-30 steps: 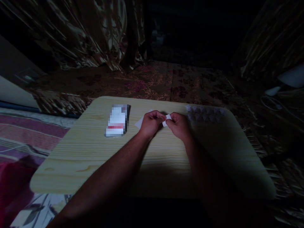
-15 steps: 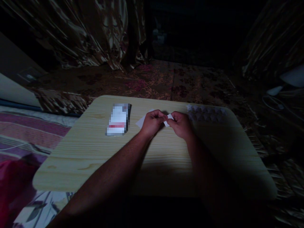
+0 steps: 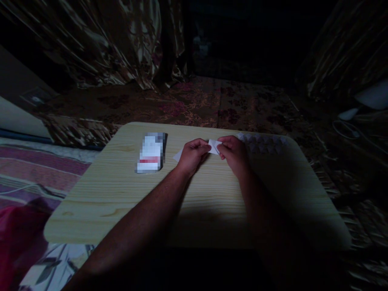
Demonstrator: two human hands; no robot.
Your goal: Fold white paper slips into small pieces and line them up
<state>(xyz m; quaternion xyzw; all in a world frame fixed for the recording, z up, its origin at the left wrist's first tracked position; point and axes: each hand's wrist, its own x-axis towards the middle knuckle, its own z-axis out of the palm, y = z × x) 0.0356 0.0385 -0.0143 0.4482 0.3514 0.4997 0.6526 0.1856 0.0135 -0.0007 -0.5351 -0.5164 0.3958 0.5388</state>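
Between my two hands is a small folded piece of white paper (image 3: 214, 146), with a crease running across its face. My left hand (image 3: 193, 154) pinches its left edge between thumb and fingers. On the other edge, my right hand (image 3: 233, 152) grips it the same way. Both hands are just above the wooden table. Another sheet of white paper (image 3: 177, 155) lies flat on the table, partly hidden behind my left hand. Past my right hand, several small folded paper pieces (image 3: 269, 144) sit in two rows, dim in the shadow.
A pale wooden table (image 3: 121, 194) with rounded corners holds everything. On its left lies a blurred white packet with a red band (image 3: 150, 153). Striped bedding (image 3: 54, 169) borders the left side. A white lamp (image 3: 374, 97) with a cable stands at the far right.
The folded paper has turned from a tilted, diamond-like position to a more level one, showing more of its face. My right hand has shifted slightly to the right.
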